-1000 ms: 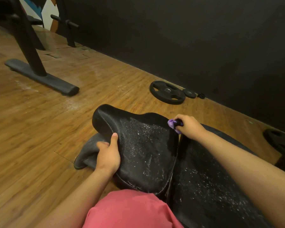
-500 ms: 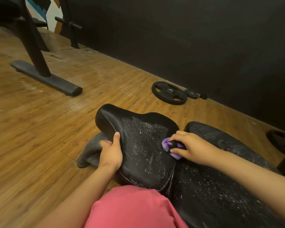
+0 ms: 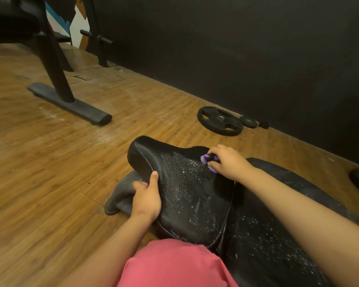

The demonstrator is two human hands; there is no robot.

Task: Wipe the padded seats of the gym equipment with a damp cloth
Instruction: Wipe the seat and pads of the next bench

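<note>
Seat (image 3: 187, 189) — left hand (image 3: 147, 198) grips edge, right hand (image 3: 226, 160) presses cloth (image 3: 205, 158)

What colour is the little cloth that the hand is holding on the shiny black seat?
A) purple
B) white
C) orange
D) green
A: the cloth bunched up in the right hand and pressed against the far edge of the padded seat is purple.
</note>
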